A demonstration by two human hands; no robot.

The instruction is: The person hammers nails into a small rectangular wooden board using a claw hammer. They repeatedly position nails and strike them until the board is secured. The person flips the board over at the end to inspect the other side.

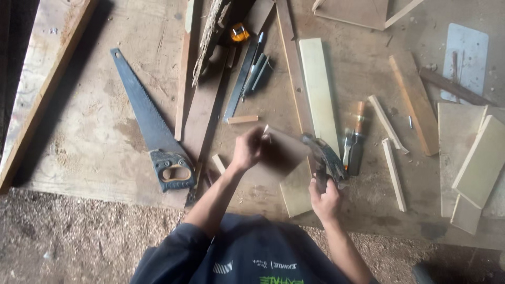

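Observation:
My left hand (247, 150) grips the upper left corner of a thin brown wooden panel (281, 155) and holds it tilted above the workbench. My right hand (325, 199) is closed around the handle of a hammer (322, 155), whose dark metal head rests against the panel's right edge. A pale wooden board (319, 89) lies just beyond the hammer head, with another pale piece (295, 192) under the panel.
A handsaw (152, 126) with a black handle lies on the left of the brown workbench (89, 142). A chisel (355, 139), thin wood strips (393, 173), pale boards (481, 160), a steel rule (239, 81) and a yellow tape measure (240, 32) lie around. Sawdust covers the floor (79, 236).

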